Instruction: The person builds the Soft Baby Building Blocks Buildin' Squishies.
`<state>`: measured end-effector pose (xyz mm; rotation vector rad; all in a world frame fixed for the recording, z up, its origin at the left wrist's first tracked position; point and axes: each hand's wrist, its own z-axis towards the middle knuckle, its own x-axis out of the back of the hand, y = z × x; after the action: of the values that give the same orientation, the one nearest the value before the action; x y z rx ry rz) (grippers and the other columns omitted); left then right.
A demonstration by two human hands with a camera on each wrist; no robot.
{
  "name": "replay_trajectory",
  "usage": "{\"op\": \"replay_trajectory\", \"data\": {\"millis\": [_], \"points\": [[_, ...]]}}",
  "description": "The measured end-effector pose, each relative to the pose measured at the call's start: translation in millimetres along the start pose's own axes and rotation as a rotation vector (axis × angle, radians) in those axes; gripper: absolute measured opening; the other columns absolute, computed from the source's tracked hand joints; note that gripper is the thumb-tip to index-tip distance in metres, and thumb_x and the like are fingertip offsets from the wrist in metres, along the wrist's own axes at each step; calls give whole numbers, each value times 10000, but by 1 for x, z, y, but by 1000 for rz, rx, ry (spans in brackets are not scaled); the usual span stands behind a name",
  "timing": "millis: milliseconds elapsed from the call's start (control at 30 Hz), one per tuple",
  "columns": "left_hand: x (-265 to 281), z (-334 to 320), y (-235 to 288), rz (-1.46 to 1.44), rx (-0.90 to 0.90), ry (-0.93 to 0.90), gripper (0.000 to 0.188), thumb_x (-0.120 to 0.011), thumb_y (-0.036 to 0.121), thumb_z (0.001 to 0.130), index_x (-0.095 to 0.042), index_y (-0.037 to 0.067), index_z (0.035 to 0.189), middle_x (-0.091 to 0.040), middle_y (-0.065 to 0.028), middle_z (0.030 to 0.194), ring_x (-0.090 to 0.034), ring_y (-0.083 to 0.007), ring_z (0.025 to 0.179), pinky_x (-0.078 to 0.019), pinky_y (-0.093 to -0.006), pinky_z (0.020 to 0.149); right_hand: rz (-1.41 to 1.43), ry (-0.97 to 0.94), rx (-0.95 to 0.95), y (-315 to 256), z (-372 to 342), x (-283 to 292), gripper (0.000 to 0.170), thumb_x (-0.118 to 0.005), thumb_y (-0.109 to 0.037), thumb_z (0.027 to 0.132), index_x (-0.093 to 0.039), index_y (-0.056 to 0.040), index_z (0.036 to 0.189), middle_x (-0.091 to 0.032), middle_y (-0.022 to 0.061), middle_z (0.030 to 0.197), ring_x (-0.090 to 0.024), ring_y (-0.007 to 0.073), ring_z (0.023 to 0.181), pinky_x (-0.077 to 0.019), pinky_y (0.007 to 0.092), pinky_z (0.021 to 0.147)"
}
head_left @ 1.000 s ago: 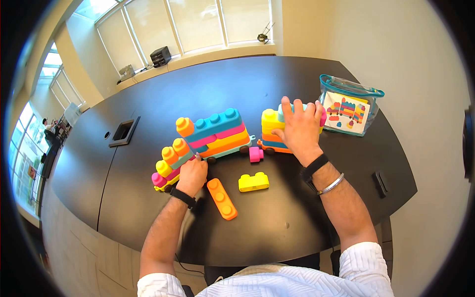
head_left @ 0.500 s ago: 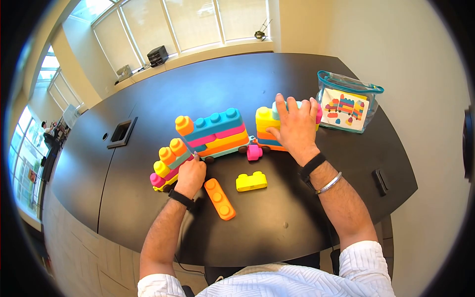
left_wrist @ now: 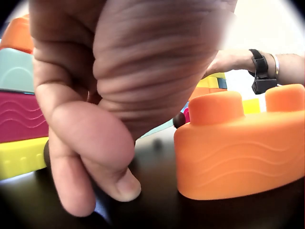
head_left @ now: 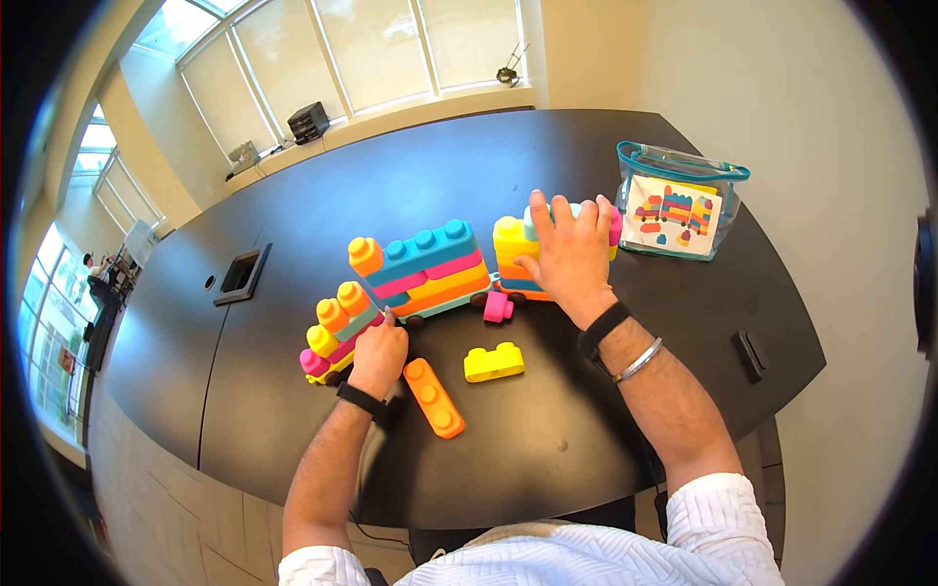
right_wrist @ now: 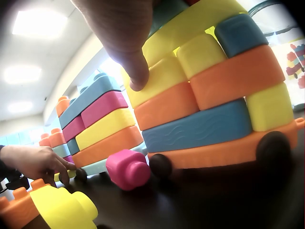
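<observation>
A toy train of soft building blocks stands on the dark table. My right hand grips the rear car from above, fingers over its top and thumb against the yellow side. Directly left of it is the middle car, topped by a long blue block. At the joint between that and the stepped front car, my left hand pinches the front car's low yellow end; its fingertips are partly hidden. By the rear car's wheel lies a pink block. Nearer are a yellow block and a long orange block.
A clear zip bag with a picture card stands right of the rear car. Farther right on the table lies a small black object. A square black-framed opening is set into the tabletop at left.
My right hand has slid the rear car left, closing the gap to the middle car and bringing its wheel close behind the pink block. My left hand stays at the front joint.
</observation>
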<state>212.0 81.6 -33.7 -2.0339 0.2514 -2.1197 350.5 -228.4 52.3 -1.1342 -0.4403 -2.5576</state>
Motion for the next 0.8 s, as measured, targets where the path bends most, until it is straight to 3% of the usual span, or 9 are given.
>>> {"op": "replay_trajectory", "data": {"millis": [533,633,700,733,800], "points": [[-7,-2,2,46,19,55,189,-702,108,947,-853,5,993,-614,-318,1599,-843,-336,887,-693,-448,756,-39,6,1,1,1,1,1009,-953,-594,798,-544,-134,1597,-632,94,1319,-595,383,1184,-359,616,1234],[-5,-6,5,28,36,80,184,-702,100,945,-851,1,987,-599,-323,1614,-840,-345,877,-692,-453,751,-8,-20,6,1,-1,1,993,-946,-568,819,-529,-173,1629,-653,123,1338,-608,416,1262,-335,661,1269],[-1,-9,5,6,42,72,176,-699,86,941,-846,-5,976,-579,-315,1638,-836,-357,869,-691,-465,751,32,238,37,1,-6,-4,924,-929,-465,873,-510,-169,1641,-644,186,1369,-606,445,1314,-349,701,1250],[-2,-10,3,10,38,77,176,-699,86,941,-846,-5,976,-579,-315,1638,-836,-357,869,-691,-465,751,30,243,31,-4,-10,2,924,-929,-465,873,-510,-169,1641,-644,186,1369,-606,445,1314,-349,701,1250],[-6,-11,-1,-27,19,102,170,-697,73,938,-840,-12,969,-577,-289,1652,-833,-368,863,-689,-475,755,253,396,191,-23,-21,20,801,-885,-357,926,-529,-149,1613,-624,238,1395,-608,467,1334,-395,713,1221]]}}
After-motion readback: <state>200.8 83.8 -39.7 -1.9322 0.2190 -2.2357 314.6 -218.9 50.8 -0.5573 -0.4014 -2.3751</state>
